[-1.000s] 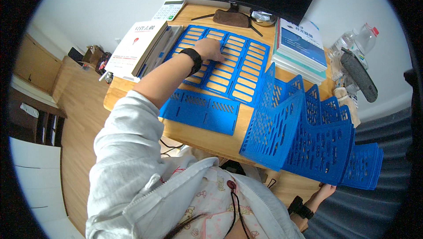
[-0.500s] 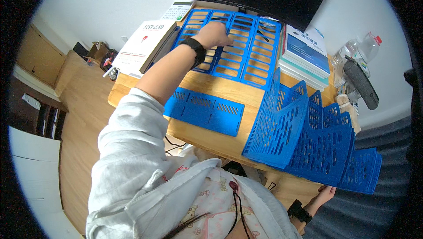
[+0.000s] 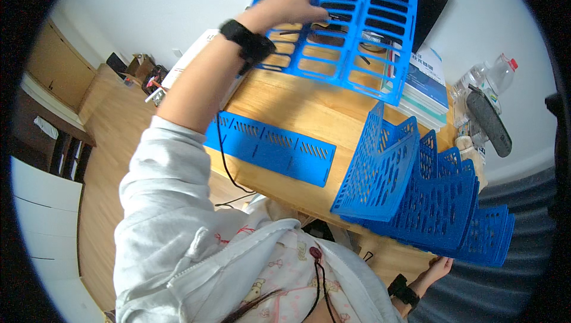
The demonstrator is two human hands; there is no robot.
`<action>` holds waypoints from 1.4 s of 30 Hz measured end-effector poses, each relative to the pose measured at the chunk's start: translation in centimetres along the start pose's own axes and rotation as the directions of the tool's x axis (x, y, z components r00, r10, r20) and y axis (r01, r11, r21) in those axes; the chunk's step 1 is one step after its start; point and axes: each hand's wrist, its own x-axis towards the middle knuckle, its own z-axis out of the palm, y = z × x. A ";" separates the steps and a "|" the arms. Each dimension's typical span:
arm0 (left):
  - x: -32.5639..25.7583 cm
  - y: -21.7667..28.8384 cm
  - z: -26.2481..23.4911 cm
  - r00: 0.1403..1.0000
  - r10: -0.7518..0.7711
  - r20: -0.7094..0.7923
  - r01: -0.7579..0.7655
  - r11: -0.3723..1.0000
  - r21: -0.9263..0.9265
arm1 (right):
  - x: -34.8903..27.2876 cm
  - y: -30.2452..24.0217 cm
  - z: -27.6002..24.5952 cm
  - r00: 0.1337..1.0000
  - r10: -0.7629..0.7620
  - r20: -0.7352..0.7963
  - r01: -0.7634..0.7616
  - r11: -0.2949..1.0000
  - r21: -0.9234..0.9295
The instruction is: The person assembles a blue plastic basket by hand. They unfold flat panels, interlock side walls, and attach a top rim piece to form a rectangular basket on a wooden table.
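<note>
My left hand (image 3: 289, 9) grips a large blue slotted grid panel (image 3: 342, 31) near its left part. The panel is raised and tilted above the wooden desk, in front of the monitor. My right hand (image 3: 439, 268) is low at the right, at the bottom edge of the folded blue perforated panels (image 3: 440, 204). Its fingertips are partly hidden there, so its grip is unclear. On the desk below my left forearm lies a flat blue panel (image 3: 279, 149) with slanted slots.
A black monitor (image 3: 443, 2) stands at the back. Stacked books (image 3: 425, 79) sit at the right, near clear plastic bottles (image 3: 498, 76) and a dark grey oblong case (image 3: 489, 121). A white book (image 3: 190, 55) lies at the left. A black cable (image 3: 224, 159) hangs over the near edge (image 3: 267, 191).
My left hand has lifted the blue grid panel off the desk, up and away toward the monitor. A black cable now shows over the flat panel. My right hand has hardly moved.
</note>
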 end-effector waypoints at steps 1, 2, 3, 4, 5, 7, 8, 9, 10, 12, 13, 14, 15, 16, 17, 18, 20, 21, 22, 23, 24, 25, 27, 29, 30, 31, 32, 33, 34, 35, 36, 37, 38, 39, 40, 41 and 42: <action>-0.3 -0.4 -1.6 1.000 0.002 0.008 -0.002 1.000 -0.003 | -0.3 -0.4 -0.2 0.999 0.036 0.029 -0.035 0.999 -0.040; -0.8 -0.9 -3.0 1.000 0.002 0.002 -0.002 1.000 0.013 | -0.4 -0.7 -0.1 0.996 0.077 0.036 -0.075 0.996 -0.050; -1.2 -1.5 -4.2 1.000 -0.005 -0.002 0.005 0.999 0.036 | -0.5 -0.9 0.0 0.999 0.039 0.035 -0.036 0.997 -0.075; -0.9 -2.5 -6.0 0.979 -0.155 0.136 0.134 0.979 0.150 | -0.5 -1.1 0.1 1.000 0.005 0.014 -0.004 0.997 -0.071; -0.9 -3.2 -7.8 0.916 -0.314 0.249 0.243 0.929 0.279 | -0.4 -1.1 0.4 1.000 0.015 0.004 -0.015 0.998 -0.058; -3.0 -6.0 -6.8 0.998 -0.042 -0.056 0.052 0.981 0.186 | -0.2 -1.3 0.4 1.000 0.016 0.012 -0.015 0.995 -0.103; -3.5 -7.6 -7.0 0.980 -0.191 0.059 0.168 0.946 0.278 | -0.2 -1.3 0.5 0.999 0.039 0.017 -0.037 0.992 -0.120; -3.8 -9.1 -6.7 0.954 -0.274 0.119 0.222 0.917 0.331 | -0.1 -1.3 0.5 0.999 0.039 0.026 -0.036 0.993 -0.112; -4.2 -10.5 -6.3 0.928 -0.335 0.165 0.264 0.901 0.344 | -0.1 -1.4 0.6 0.999 0.039 0.032 -0.036 0.994 -0.103; -5.1 -12.9 -5.1 0.871 -0.433 0.231 0.335 0.869 0.365 | -0.2 -1.6 0.7 0.999 0.039 0.032 -0.036 0.996 -0.080; -5.5 -13.7 -4.5 0.848 -0.464 0.256 0.359 0.858 0.367 | -0.3 -1.7 0.7 0.999 0.035 0.019 -0.034 0.997 -0.071; -5.8 -14.4 -3.9 0.828 -0.494 0.266 0.388 0.847 0.364 | -0.4 -1.9 0.8 0.999 0.031 0.006 -0.031 0.998 -0.061; -6.1 -14.8 -3.3 0.807 -0.520 0.280 0.411 0.834 0.367 | -0.5 -2.1 0.9 0.999 0.050 -0.004 -0.050 0.998 -0.047; -6.4 -15.1 -2.9 0.807 -0.518 0.283 0.414 0.838 0.354 | -0.6 -2.3 1.0 1.000 0.028 0.005 -0.028 0.999 -0.046; -6.7 -15.3 -2.4 0.806 -0.525 0.274 0.429 0.836 0.342 | -0.7 -2.5 1.1 0.999 0.027 0.016 -0.026 0.999 -0.042; -6.9 -15.5 -2.0 0.811 -0.509 0.288 0.416 0.848 0.328 | -0.9 -2.7 1.0 0.999 0.027 0.028 -0.026 0.999 -0.042; -6.9 -15.9 -1.4 0.791 -0.511 0.337 0.410 0.851 0.327 | -1.0 -3.0 1.1 0.995 0.069 0.065 -0.068 0.997 -0.022; -7.0 -16.1 -1.1 0.779 -0.513 0.361 0.409 0.852 0.327 | -1.1 -3.0 1.0 0.994 0.105 0.023 -0.104 0.994 -0.008; -7.0 -16.5 -0.9 0.769 -0.508 0.388 0.420 0.859 0.291 | -1.0 -2.9 1.0 0.997 0.055 0.056 -0.056 0.998 0.006; -6.9 -16.8 -0.6 0.762 -0.509 0.401 0.422 0.859 0.290 | -1.0 -2.7 1.0 0.999 0.022 0.026 -0.023 0.999 0.026; -6.9 -17.1 -0.4 0.770 -0.505 0.389 0.424 0.862 0.280 | -0.8 -2.4 1.0 0.998 0.005 0.058 -0.009 0.997 0.071; -7.0 -17.4 -0.3 0.785 -0.498 0.369 0.420 0.865 0.273 | -0.6 -2.2 0.7 1.000 0.023 0.006 -0.023 0.999 0.035; -7.2 -17.3 -0.5 0.788 -0.506 0.351 0.420 0.858 0.295 | 0.2 -1.8 0.5 0.996 0.087 0.027 -0.087 0.996 0.021; -8.5 -16.5 -1.4 0.904 -0.369 0.216 0.281 0.894 0.349 | 0.8 -1.6 0.2 1.000 0.001 -0.004 -0.001 0.999 -0.042; -8.2 -15.5 -2.3 0.884 -0.373 0.281 0.237 0.878 0.417 | 0.9 -1.6 0.1 0.999 -0.028 -0.027 0.026 0.997 -0.069; -9.0 -14.3 -3.1 0.988 -0.009 0.157 -0.069 0.874 0.480 | 0.9 -1.8 0.1 1.000 -0.014 0.007 0.015 0.998 -0.068; -10.9 -13.7 -4.9 0.992 0.004 0.122 -0.042 0.950 0.310 | 0.7 -2.1 0.1 0.999 0.016 0.030 -0.015 0.998 -0.063; -11.9 -12.2 -5.5 0.989 -0.047 0.139 0.012 0.969 0.245 | 0.4 -2.4 0.3 0.997 0.072 0.009 -0.072 0.996 -0.057; -13.6 -11.0 -6.2 0.979 0.114 0.168 -0.141 0.978 0.155 | 0.0 -2.9 0.5 0.998 0.040 0.040 -0.037 0.998 -0.057; -15.4 -9.5 -5.8 0.956 0.220 0.194 -0.239 0.968 0.080 | -0.5 -3.3 0.9 0.999 0.031 0.029 -0.030 0.998 -0.053; -17.1 -8.3 -5.2 0.909 0.371 0.189 -0.357 0.928 -0.107 | -1.0 -3.6 1.3 0.999 0.028 0.018 -0.027 0.999 -0.033; -18.4 -7.3 -4.8 0.862 0.411 0.298 -0.344 0.905 -0.252 | -1.4 -3.9 1.6 1.000 0.022 0.003 -0.022 0.999 -0.034; -19.4 -6.5 -4.0 0.827 0.416 0.378 -0.306 0.897 -0.317 | -1.7 -4.1 2.0 1.000 0.022 -0.015 -0.022 1.000 -0.014; -20.2 -6.0 -3.1 0.755 0.505 0.418 -0.371 0.855 -0.362 | -1.9 -4.3 2.1 1.000 0.010 0.013 -0.010 1.000 0.030; -20.8 -5.5 -1.9 0.752 0.454 0.478 -0.323 0.886 -0.332 | -2.0 -4.4 2.2 0.999 0.027 -0.022 -0.027 1.000 -0.002; -21.3 -5.2 -0.7 0.745 0.459 0.483 -0.324 0.883 -0.339 | -2.0 -4.5 2.3 0.999 0.032 -0.013 -0.032 0.999 -0.007; -21.5 -5.2 0.3 0.734 0.458 0.502 -0.339 0.887 -0.314 | -2.0 -4.5 2.3 0.998 0.054 -0.021 -0.054 0.999 0.005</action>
